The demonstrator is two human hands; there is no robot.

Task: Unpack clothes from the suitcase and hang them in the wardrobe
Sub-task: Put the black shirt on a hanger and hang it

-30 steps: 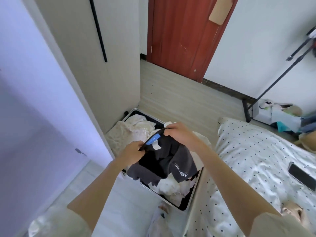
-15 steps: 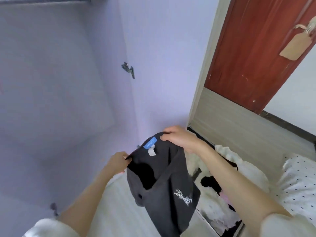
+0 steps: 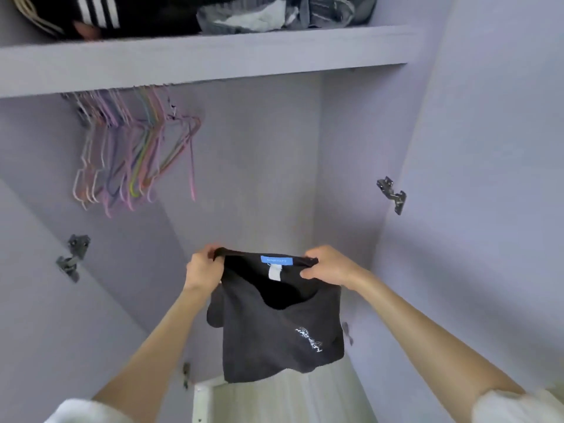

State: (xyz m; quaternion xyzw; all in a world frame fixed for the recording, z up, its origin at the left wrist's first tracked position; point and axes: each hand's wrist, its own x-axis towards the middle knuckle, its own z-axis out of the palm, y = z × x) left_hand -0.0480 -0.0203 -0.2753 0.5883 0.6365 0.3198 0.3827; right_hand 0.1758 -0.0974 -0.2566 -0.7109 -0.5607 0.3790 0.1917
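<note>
Because the wardrobe (image 3: 457, 178) stands open with its hanging space free above and beyond the grip, the garment is presented in front of that space, ready for hanging. Overhead, a shelf (image 3: 213, 56) carries folded clothing and spans the compartment; the rail beneath it is hidden by the shelf edge. Up and to the left of the grip, a cluster of bare hangers (image 3: 131, 154) hangs under the shelf, well apart from both hands. Between the hands, the black T-shirt (image 3: 274, 331) hangs freely, its body dropping below the grip and its collar stretched taut, which opens the neck, presumably to admit a hanger. At the collar's left end the left hand (image 3: 203, 268) pinches the fabric; at the right end the right hand (image 3: 328, 267) pinches likewise, fingers curled over the edge. Centred between the two grips, a blue neck label (image 3: 276, 260) faces the camera, so the inside back of the collar is toward the wearer.
</note>
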